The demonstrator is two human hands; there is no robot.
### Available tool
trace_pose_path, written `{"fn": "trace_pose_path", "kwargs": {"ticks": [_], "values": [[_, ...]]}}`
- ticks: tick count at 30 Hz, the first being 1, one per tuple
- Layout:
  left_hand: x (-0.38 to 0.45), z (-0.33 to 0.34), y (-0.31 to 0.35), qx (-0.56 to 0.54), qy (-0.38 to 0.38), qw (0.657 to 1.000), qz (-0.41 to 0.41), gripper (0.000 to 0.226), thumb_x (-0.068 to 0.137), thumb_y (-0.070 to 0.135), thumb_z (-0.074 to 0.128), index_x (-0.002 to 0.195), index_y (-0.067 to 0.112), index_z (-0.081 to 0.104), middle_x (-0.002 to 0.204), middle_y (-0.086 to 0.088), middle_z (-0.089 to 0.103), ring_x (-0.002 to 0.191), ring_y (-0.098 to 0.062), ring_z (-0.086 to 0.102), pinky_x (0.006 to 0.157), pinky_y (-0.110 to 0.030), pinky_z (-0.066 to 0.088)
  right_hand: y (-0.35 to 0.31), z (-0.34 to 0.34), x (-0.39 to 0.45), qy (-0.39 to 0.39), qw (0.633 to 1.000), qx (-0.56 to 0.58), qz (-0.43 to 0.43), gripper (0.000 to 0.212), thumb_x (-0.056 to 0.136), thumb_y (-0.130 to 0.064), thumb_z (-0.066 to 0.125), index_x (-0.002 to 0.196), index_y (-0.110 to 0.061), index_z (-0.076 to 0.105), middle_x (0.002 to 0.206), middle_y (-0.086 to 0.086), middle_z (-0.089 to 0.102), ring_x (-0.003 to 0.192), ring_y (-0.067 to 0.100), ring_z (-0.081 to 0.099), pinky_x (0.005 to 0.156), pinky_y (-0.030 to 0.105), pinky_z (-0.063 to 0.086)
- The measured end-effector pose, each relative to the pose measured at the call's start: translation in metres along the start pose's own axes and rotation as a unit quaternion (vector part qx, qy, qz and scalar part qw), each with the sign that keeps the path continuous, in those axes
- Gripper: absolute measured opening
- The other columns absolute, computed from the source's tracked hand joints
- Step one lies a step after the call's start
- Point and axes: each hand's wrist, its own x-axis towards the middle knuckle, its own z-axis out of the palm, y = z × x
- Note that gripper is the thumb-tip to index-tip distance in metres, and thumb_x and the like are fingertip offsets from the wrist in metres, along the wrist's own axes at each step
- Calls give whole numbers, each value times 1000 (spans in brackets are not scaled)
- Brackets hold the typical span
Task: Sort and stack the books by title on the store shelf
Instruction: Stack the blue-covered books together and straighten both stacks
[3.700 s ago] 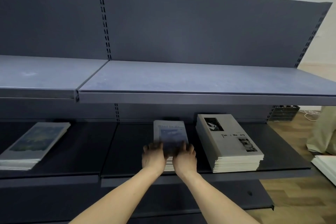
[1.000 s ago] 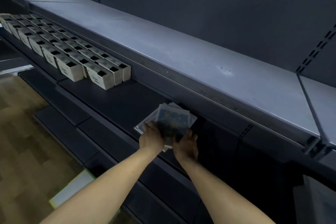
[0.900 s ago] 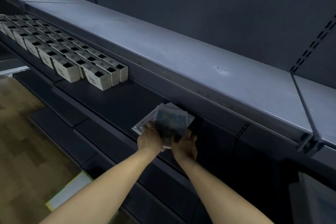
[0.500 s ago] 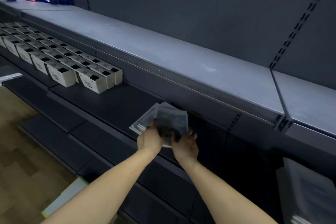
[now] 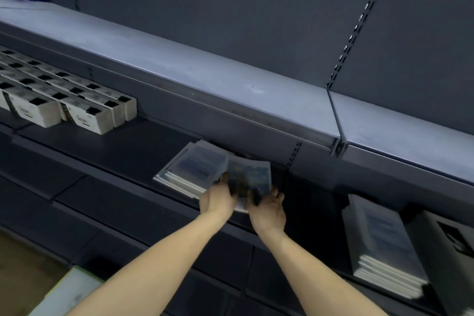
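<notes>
Dark grey steel shelving [image 5: 115, 146] carries the work. Both hands are at the front of the middle shelf: the left hand [image 5: 218, 199] and right hand [image 5: 268, 210] each have fingers curled onto the near edge of a blue-covered book [image 5: 250, 174]. That book now sits to the right of the stack of books [image 5: 189, 168] lying flat on the shelf, where half a second ago it lay squarely over it. Judgement: the blue title is being drawn off a stack it does not match, so sorting is under way, not finished. Another stack [image 5: 382, 246] lies well apart to the right, partly cut off by the frame. Titles are blurred and unreadable. Fingertips are hidden by the book. White boxes [image 5: 87, 113] sit at left.
</notes>
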Motion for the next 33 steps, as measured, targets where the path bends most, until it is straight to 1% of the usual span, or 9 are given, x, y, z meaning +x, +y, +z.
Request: {"fn": "trace_pose_path", "kwargs": {"ticks": [2,6,10,13,16,19,22,27,33], "values": [[-3,5,12,5,3,1000,19,28,101,37,36,120,23,51,99,0,67,84,-19,64,67,-30,50,12,-8,-1,8,1000,-6,11,85,95,-62,41,154,-6,16,147,17,35,121,32,54,84,36,53],[-11,14,43,10,-2,999,53,35,101,41,38,132,27,44,111,-2,67,94,-22,65,67,-30,49,38,-26,-2,38,999,2,29,80,95,-60,43,150,-6,23,138,15,41,111,33,59,77,37,53],[-23,29,74,4,-23,997,70,38,101,41,36,137,28,37,117,-3,65,97,-23,64,65,-30,43,67,-48,1,58,997,-14,39,79,95,-60,45,149,-5,25,136,16,43,109,32,61,73,36,55],[-30,41,98,-6,-36,997,71,39,101,43,34,137,29,35,117,-3,63,98,-23,63,70,-32,48,90,-64,6,65,997,-14,41,77,95,-59,44,149,-7,25,142,15,41,111,32,60,72,34,51],[-37,53,124,-4,-45,996,76,40,100,41,36,139,31,33,118,-3,63,96,-22,63,74,-34,52,114,-82,9,70,996,-16,52,77,97,-56,42,152,-7,19,149,16,34,120,31,56,81,35,50],[-51,66,149,-8,-48,994,96,39,101,40,36,139,32,33,116,-2,62,92,-22,62,72,-34,52,140,-100,8,81,994,-13,68,76,98,-54,43,152,-7,19,152,17,32,127,31,52,91,38,49],[-63,78,177,5,-54,993,108,41,101,41,36,140,30,31,116,-4,62,92,-23,63,73,-34,53,165,-122,8,105,992,-7,62,70,96,-52,49,147,-9,26,144,12,41,118,30,56,84,38,49],[-87,100,216,6,-63,992,112,44,102,46,33,142,28,30,125,-7,58,98,-25,62,72,-35,52,206,-151,6,121,991,6,55,64,95,-45,54,144,-11,29,137,11,43,112,31,59,75,34,45],[-107,118,250,26,-67,989,133,47,102,49,33,143,26,29,128,-8,56,101,-25,61,65,-32,42,242,-174,3,133,989,-6,63,69,93,-48,55,143,-8,30,133,12,45,109,32,60,76,38,49]]}}
